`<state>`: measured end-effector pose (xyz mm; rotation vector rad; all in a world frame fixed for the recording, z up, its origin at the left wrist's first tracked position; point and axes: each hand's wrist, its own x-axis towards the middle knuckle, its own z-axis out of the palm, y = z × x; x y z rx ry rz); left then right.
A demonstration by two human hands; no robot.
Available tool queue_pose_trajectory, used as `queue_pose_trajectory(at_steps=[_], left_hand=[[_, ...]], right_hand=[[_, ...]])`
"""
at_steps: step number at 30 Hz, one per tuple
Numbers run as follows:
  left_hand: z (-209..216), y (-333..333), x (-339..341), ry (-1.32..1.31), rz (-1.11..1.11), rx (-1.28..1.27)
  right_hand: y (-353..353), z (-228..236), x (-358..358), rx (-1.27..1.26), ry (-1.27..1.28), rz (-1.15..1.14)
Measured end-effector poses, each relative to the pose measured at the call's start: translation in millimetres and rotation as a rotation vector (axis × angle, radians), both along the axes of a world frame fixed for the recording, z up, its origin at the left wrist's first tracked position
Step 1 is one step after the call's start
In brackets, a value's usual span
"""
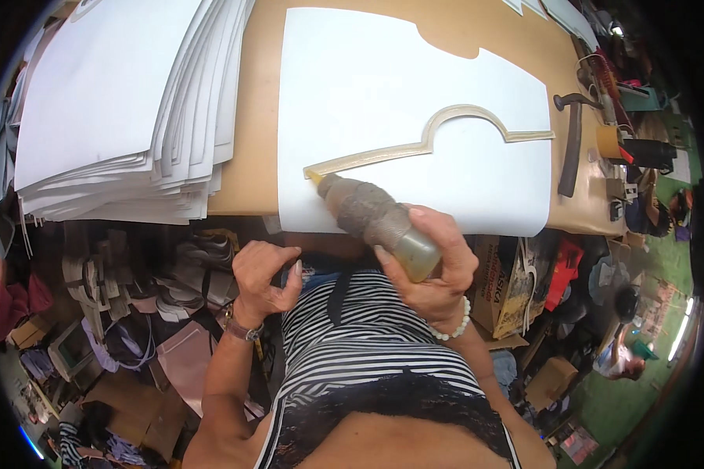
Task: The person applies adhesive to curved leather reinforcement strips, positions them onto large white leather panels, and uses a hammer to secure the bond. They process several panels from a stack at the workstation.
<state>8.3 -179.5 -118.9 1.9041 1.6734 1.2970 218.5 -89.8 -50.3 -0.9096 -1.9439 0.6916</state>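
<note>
My right hand (438, 266) grips a squeeze glue bottle (387, 227), grimy and wrapped round its upper part. The bottle tilts to the left, and its yellow nozzle tip (314, 177) is at the left end of a narrow beige strip (375, 156). That strip has an arched middle and lies on a large white sheet (352, 86) with a notched far edge. Just off the table's near edge, my left hand (264, 277) hovers empty, fingers loosely curled and the thumb apart from the forefinger.
A tall stack of white sheets (94, 94) covers the left of the tan table (254, 117). On the right lies a hammer (573, 144), with a dark cylindrical thing (649, 152) beyond it. Boxes (551, 381) and leather-like pieces (188, 363) crowd below. Another person (622, 361) is far right.
</note>
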Motion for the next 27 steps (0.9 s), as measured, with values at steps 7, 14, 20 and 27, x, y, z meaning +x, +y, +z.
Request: queue_pose_trajectory(at_steps=[7,14,20,27], left_hand=[[31.8,5.5,12.4,0.096,-0.045,0.134],[65.4,68.1,62.5,0.177,-0.016,0.222],[101.7,168.1,121.7,0.370,-0.287,0.242],[53.5,235.0,116.8,0.641,-0.329,-0.075]], right_hand=[[15.5,2.2,9.3,-1.050,0.670,-0.056],[71.3,-6.1,110.6,-0.918,1.417,-0.150],[129.0,-34.7,189.6,-0.753,1.670,0.236],[126.4,-57.4,186.6,-0.647,1.744,0.302]])
